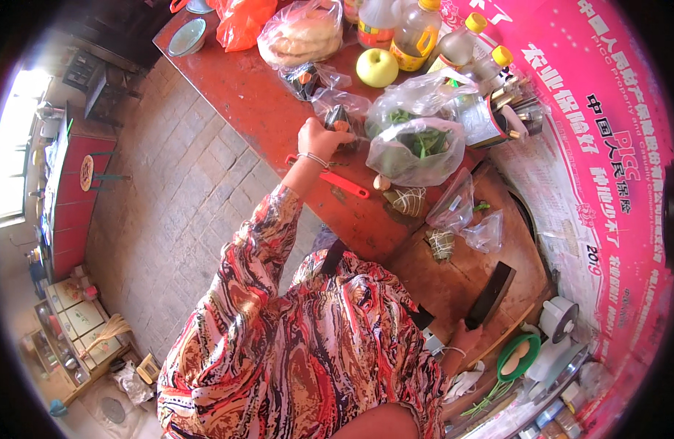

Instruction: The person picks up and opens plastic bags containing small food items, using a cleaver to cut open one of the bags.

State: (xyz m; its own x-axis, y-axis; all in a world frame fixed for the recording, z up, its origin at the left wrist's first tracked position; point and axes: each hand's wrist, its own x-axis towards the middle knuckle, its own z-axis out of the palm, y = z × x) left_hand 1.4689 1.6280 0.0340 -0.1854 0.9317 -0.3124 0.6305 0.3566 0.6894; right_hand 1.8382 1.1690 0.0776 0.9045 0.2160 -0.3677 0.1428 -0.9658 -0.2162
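My left hand (pixel 321 138) closes on the lower end of a small clear plastic packet (pixel 338 117) with dark and orange contents. Below that wrist lies a red-handled tool (pixel 343 183), partly hidden by my arm. A garlic bulb (pixel 381 182) rests close to its end. At the lower right, my right hand (pixel 465 336) grips the near end of a long dark flat bar (pixel 491 295) lying on a brown wooden board (pixel 424 282). Two string-tied leaf parcels, like zongzi, are in front of me: one (pixel 409 201) beside the garlic, another (pixel 440 244) on the board.
Open plastic bags of green leaves (pixel 419 144) stand right of my left hand. Beyond are a yellow-green apple (pixel 377 67), yellow-capped bottles (pixel 416 34) and bagged bread-like food (pixel 300 36). A green basket (pixel 519 356) with eggs sits at lower right. Tiled floor (pixel 188 142) borders the red table (pixel 227 90).
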